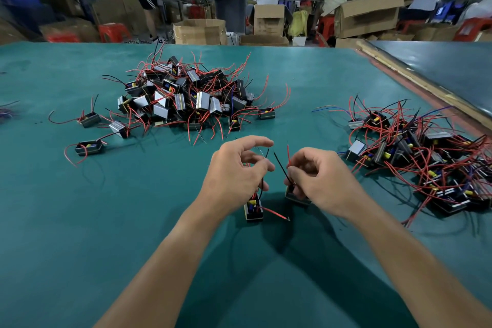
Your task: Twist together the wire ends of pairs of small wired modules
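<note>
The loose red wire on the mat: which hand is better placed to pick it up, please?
Right, likely: the red wire ends beside the right hand; the left hand pinches a black wire.

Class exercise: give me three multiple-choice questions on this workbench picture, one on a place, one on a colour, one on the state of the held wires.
1. The two module piles lie: A. in cardboard boxes; B. on the table cover, one ahead, one to the right; C. on the floor.
2. The table cover is: A. red; B. white; C. green.
3. The black wires pinched by the left hand and right hand are: A. apart; B. twisted together; C. lying flat.
Key: B, both piles rest on the cover; C, green all over; A, a gap shows between their tips.
</note>
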